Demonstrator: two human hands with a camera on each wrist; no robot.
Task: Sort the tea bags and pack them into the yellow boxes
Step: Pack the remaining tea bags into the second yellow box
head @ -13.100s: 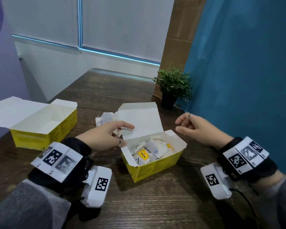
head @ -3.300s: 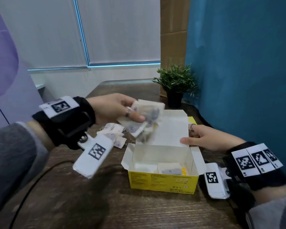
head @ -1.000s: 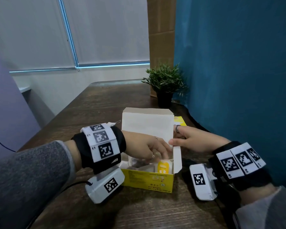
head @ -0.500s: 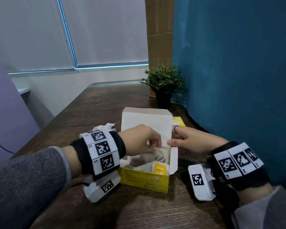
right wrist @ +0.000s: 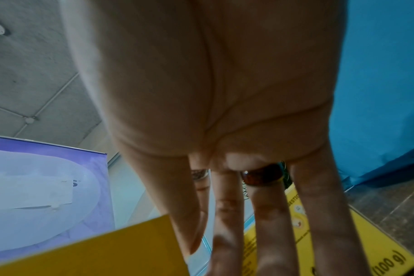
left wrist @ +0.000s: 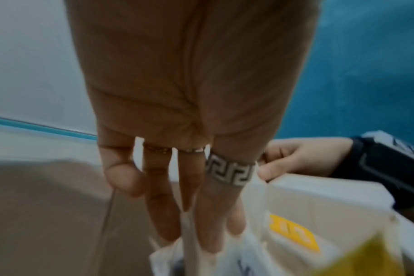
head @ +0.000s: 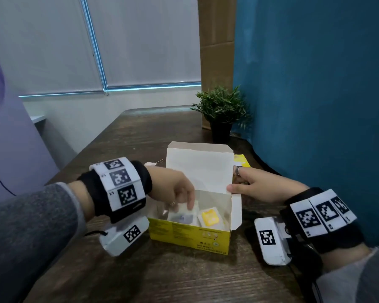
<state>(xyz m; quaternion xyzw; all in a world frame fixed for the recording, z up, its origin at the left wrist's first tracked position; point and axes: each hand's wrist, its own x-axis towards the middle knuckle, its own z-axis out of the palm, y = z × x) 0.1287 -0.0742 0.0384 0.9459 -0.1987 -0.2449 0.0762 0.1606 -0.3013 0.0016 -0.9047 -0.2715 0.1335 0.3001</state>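
An open yellow box [head: 190, 234] stands mid-table with its white lid [head: 198, 169] upright. Inside lie a white tea bag with a dark label [head: 181, 216] and a yellow-tagged one [head: 210, 218]. My left hand [head: 184, 200] reaches into the box's left half, its straight fingers [left wrist: 208, 224] pressing down on the white tea bag [left wrist: 225, 261]. My right hand [head: 247, 184] pinches the lid's right edge, thumb in front, fingers [right wrist: 270, 224] behind the yellow lid [right wrist: 106, 252]. The yellow-tagged bag [left wrist: 293, 231] lies right of the left fingers.
A few loose tea bags [head: 151, 164] lie on the dark wooden table [head: 140, 270] behind my left wrist. Part of another yellow carton [head: 241, 164] shows behind the lid. A small potted plant [head: 221, 114] stands at the back, a blue curtain [head: 315, 106] close on the right.
My left hand brought a bundle of tea bags into the box, and in the last second its fingers lifted slightly, then pushed down on the white bag. The right hand keeps hold of the lid.
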